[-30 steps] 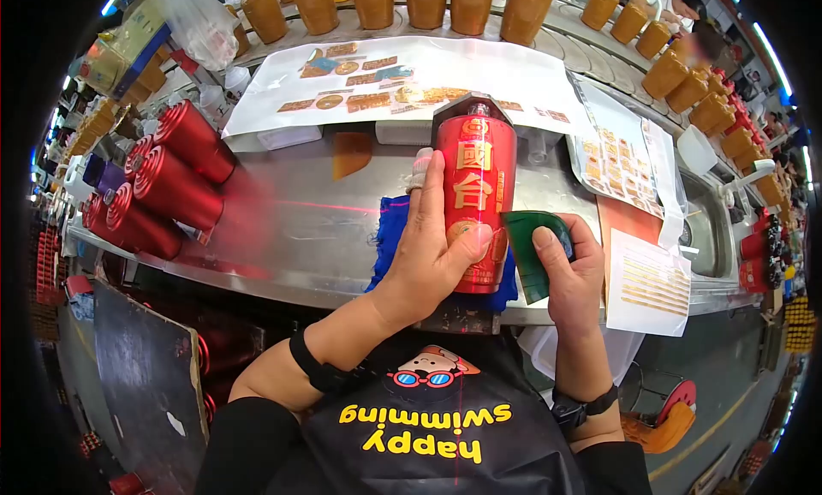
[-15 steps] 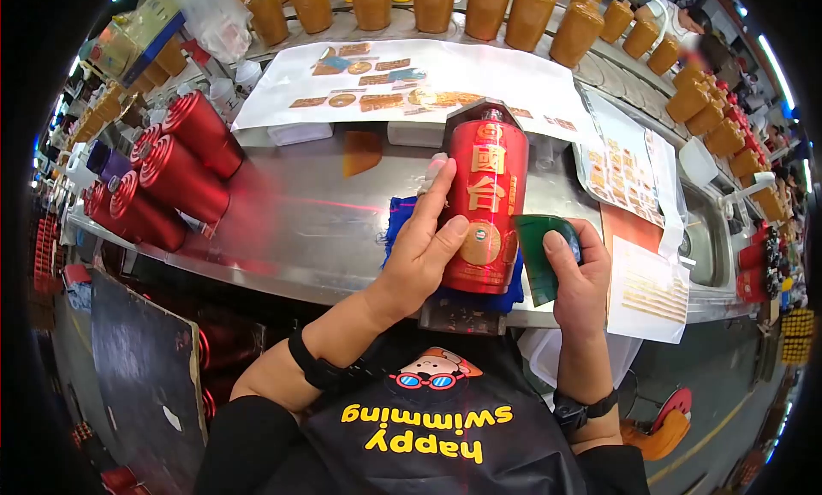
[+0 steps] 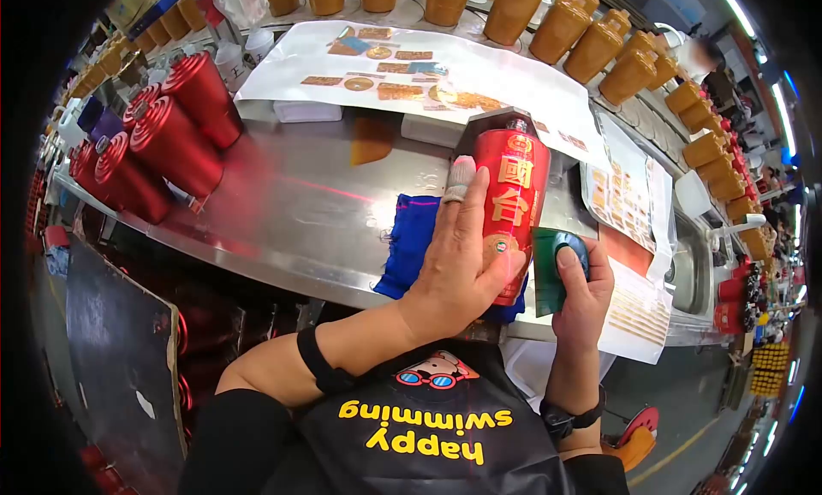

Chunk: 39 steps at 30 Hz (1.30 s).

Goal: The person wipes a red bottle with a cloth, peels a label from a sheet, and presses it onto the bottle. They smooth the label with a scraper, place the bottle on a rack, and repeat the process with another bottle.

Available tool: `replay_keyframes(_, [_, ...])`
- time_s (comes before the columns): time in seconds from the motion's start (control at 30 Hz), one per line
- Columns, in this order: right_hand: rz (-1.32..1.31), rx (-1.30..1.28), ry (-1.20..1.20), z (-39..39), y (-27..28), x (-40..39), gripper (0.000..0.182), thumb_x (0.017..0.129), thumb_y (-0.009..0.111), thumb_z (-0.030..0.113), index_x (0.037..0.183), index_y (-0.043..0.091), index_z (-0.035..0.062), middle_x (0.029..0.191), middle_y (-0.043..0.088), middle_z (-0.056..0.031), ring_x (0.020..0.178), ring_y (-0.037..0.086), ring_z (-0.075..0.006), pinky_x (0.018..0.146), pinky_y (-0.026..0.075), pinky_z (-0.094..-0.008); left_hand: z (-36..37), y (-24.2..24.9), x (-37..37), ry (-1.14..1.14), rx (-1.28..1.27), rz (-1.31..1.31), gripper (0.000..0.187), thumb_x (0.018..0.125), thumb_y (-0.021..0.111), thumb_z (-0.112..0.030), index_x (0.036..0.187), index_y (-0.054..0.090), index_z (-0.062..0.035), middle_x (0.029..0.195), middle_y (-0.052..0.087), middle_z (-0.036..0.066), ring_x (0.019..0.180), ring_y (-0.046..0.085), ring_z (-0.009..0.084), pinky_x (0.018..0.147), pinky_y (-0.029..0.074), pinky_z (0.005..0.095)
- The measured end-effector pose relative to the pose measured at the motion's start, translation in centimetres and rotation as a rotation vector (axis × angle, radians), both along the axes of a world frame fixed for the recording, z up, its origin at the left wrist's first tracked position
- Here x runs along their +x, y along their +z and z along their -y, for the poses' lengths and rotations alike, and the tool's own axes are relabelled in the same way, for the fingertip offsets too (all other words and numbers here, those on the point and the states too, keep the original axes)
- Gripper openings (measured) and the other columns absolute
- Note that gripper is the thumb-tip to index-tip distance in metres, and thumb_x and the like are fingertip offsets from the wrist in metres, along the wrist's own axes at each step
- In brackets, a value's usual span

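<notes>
A red bottle (image 3: pixel 524 174) with gold Chinese characters lies in front of me, its neck end at a dark angular holder (image 3: pixel 473 135). Along its left side, my left hand (image 3: pixel 454 277) steadies it, fingers stretched out and the thumb across the lower front. A pale cover (image 3: pixel 461 176) wraps one fingertip. Between thumb and fingers my right hand (image 3: pixel 586 294) pinches a green scraper (image 3: pixel 546 281), whose blade is close to the bottle's lower right side. A blue cloth (image 3: pixel 407 247) lies under and left of the bottle.
Several red bottles (image 3: pixel 175 148) stand at the left of the metal table (image 3: pixel 291 212). Behind the work lies a white sheet (image 3: pixel 300 54) of gold decals, with more decal sheets (image 3: pixel 625 182) at right. Brown bottles (image 3: pixel 514 11) line a conveyor. A sink (image 3: pixel 692 272) is at far right.
My left hand has slid farther over the bottle's lower part, its thumb now across the front. The scraper remains at the bottle's right side. The camera view has shifted and turned slightly.
</notes>
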State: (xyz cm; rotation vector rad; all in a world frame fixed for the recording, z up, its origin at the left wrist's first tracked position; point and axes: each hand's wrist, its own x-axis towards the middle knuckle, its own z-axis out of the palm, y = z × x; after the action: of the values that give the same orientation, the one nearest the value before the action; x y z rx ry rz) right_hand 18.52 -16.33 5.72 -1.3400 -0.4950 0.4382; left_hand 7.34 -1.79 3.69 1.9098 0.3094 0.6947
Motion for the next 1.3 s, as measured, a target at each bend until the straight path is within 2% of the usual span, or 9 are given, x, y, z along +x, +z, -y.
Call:
replay_keyframes(0.1, [-0.011, 0.001, -0.004, -0.1, 0.1, -0.2, 0.018, 0.093, 0.065, 0.012, 0.104, 0.059, 0.0001, 0.092, 0.067, -0.0039, 0.078, 0.06, -0.0063, 0.068, 0.05, -0.0208, -0.2, 0.0, -0.1, -0.007, -0.008, 0.088, 0.083, 0.09, 0.061, -0.02, 0.151, 0.011, 0.0054, 0.149, 0.023, 0.034, 0.14, 0.023, 0.047, 0.116, 0.021, 0.0459])
replay_keyframes(0.37, [0.008, -0.028, -0.013, 0.2, 0.0, -0.5, 0.017, 0.093, 0.066, 0.014, 0.103, 0.06, 0.0004, 0.09, 0.066, -0.0024, 0.076, 0.059, -0.0054, 0.067, 0.049, -0.0196, -1.0, 0.0, -0.6, -0.134, -0.274, 0.135, 0.073, 0.095, 0.058, -0.018, 0.152, 0.017, 0.0023, 0.157, 0.017, 0.026, 0.146, 0.019, 0.035, 0.117, 0.018, 0.0362])
replay_keyframes(0.4, [0.004, -0.024, -0.021, 0.3, 0.0, -0.5, 0.017, 0.093, 0.065, 0.013, 0.102, 0.06, 0.0004, 0.09, 0.066, -0.0024, 0.075, 0.059, -0.0054, 0.067, 0.049, -0.0196, -1.2, 0.3, -0.9, -0.183, -0.398, 0.165, 0.08, 0.093, 0.061, -0.027, 0.152, 0.014, 0.001, 0.157, 0.018, 0.025, 0.146, 0.019, 0.0367, 0.118, 0.014, 0.042])
replay_keyframes(0.5, [-0.011, -0.014, -0.033, 0.7, 0.0, -0.4, 0.015, 0.094, 0.064, 0.012, 0.102, 0.06, 0.0004, 0.089, 0.066, -0.0026, 0.074, 0.059, -0.0056, 0.067, 0.049, -0.0195, -2.8, -0.7, -3.1, -0.205, 0.111, 0.029, 0.094, 0.089, 0.065, -0.041, 0.153, 0.01, -0.0001, 0.156, 0.019, 0.026, 0.145, 0.021, 0.0396, 0.117, 0.01, 0.0516])
replay_keyframes(0.53, [-0.023, 0.005, -0.04, 0.7, 0.0, -0.4, 0.014, 0.094, 0.064, 0.011, 0.102, 0.06, 0.0004, 0.089, 0.066, -0.0026, 0.074, 0.059, -0.0055, 0.067, 0.049, -0.0195, -2.7, -1.2, -3.4, -0.146, 0.314, -0.033, 0.11, 0.081, 0.068, -0.057, 0.153, 0.007, -0.0009, 0.155, 0.02, 0.026, 0.143, 0.023, 0.0422, 0.115, 0.006, 0.0595])
replay_keyframes(0.67, [-0.039, 0.026, -0.016, 0.6, 0.2, -0.4, 0.013, 0.094, 0.063, 0.01, 0.102, 0.06, 0.0004, 0.089, 0.066, -0.0027, 0.074, 0.059, -0.0054, 0.067, 0.049, -0.0194, -2.9, -1.5, -3.3, -0.1, 0.414, -0.074, 0.12, 0.073, 0.068, -0.067, 0.152, 0.009, 0.0013, 0.148, 0.032, 0.028, 0.136, 0.035, 0.0413, 0.114, 0.008, 0.0614])
replay_keyframes(0.9, [-0.017, 0.02, -0.003, 0.3, 0.2, -0.4, 0.014, 0.094, 0.064, 0.011, 0.102, 0.06, 0.0009, 0.089, 0.066, -0.0026, 0.073, 0.059, -0.0051, 0.066, 0.05, -0.0196, -3.3, 0.4, -3.5, -0.092, 0.586, -0.021, 0.12, 0.072, 0.073, -0.06, 0.151, 0.01, 0.005, 0.142, 0.04, 0.027, 0.126, 0.046, 0.04, 0.114, 0.01, 0.0607])
replay_keyframes(1.1, [-0.027, -0.012, 0.002, 0.3, 0.4, -0.5, 0.015, 0.093, 0.065, 0.012, 0.102, 0.06, 0.0012, 0.088, 0.066, -0.0022, 0.072, 0.059, -0.0053, 0.064, 0.05, -0.0197, -2.7, -0.6, -3.3, -0.129, 0.513, -0.098, 0.117, 0.073, 0.076, -0.052, 0.151, 0.009, 0.0045, 0.146, 0.03, 0.032, 0.137, 0.032, 0.0437, 0.112, 0.014, 0.0625])
replay_keyframes(1.3, [-0.039, -0.008, -0.016, 0.0, 0.2, -0.5, 0.015, 0.093, 0.065, 0.011, 0.102, 0.059, 0.001, 0.087, 0.066, -0.0021, 0.072, 0.059, -0.0053, 0.065, 0.05, -0.0195, -1.6, -0.3, -1.8, -0.103, 0.178, -0.026, 0.118, 0.076, 0.074, -0.053, 0.15, 0.005, 0.0061, 0.15, 0.019, 0.037, 0.14, 0.024, 0.0471, 0.113, 0.014, 0.0597])
